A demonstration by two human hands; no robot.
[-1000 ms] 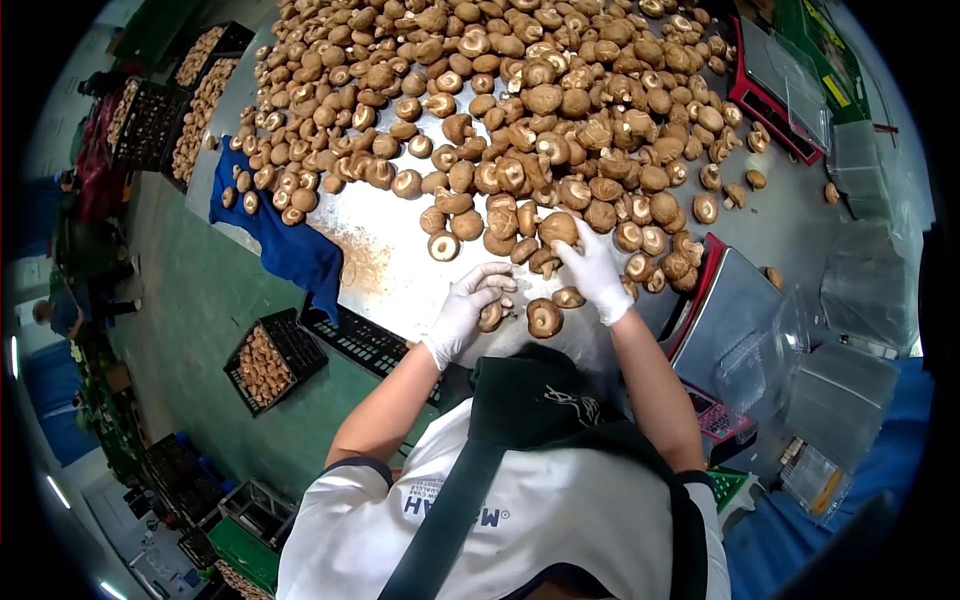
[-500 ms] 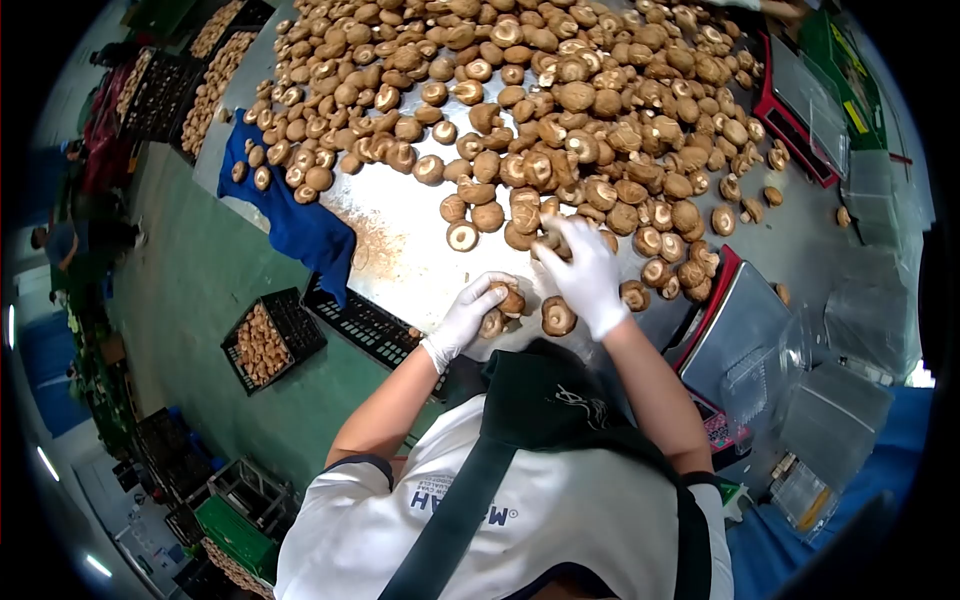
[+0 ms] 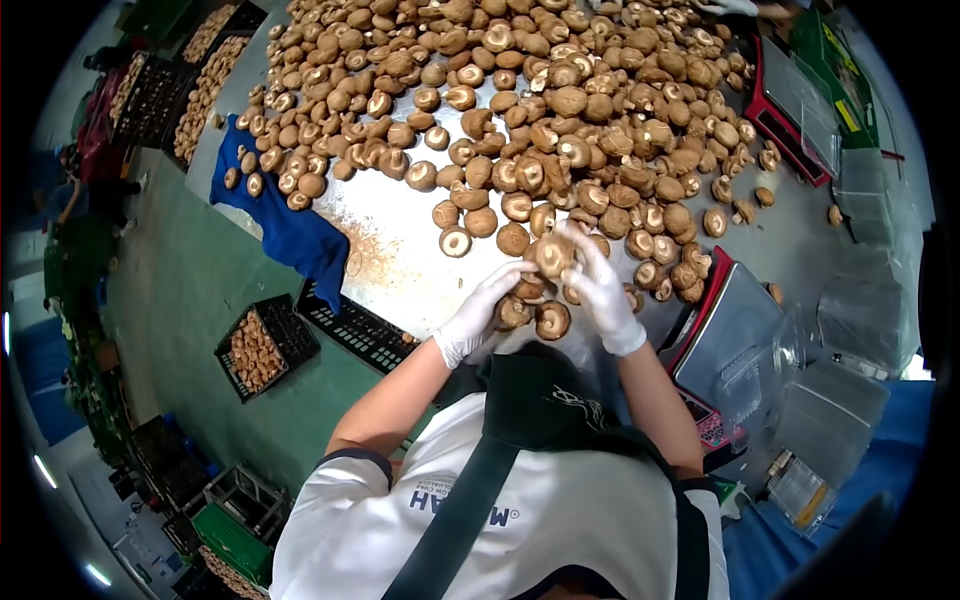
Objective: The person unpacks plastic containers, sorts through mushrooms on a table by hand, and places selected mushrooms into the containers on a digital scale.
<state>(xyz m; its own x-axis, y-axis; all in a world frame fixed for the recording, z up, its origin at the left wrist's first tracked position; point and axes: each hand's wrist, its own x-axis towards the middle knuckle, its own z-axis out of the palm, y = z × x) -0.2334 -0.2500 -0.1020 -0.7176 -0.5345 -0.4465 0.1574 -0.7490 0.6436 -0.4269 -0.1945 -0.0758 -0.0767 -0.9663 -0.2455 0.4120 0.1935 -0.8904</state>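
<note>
Both my hands wear thin white gloves and work at the near edge of the metal table. My right hand (image 3: 602, 295) grips a shiitake mushroom (image 3: 551, 257), its pale underside and stem turned up. Close to it on the left, my left hand (image 3: 484, 311) has its fingers curled round another shiitake mushroom (image 3: 530, 288), partly hidden by the fingers. Two more mushrooms lie just below: one stem-up mushroom (image 3: 552, 320) between the hands and another mushroom (image 3: 514, 313) beside my left hand.
A large heap of shiitake mushrooms (image 3: 600, 110) covers the far side of the metal table (image 3: 385, 285). A blue cloth (image 3: 285, 235) hangs over the left edge. Scales (image 3: 725, 325) and clear plastic trays (image 3: 835, 410) stand at right. Black crates (image 3: 290, 335) sit on the floor at left.
My right hand has picked a mushroom from the heap's near edge and drawn it down towards my left hand. My left hand has moved slightly up and right.
</note>
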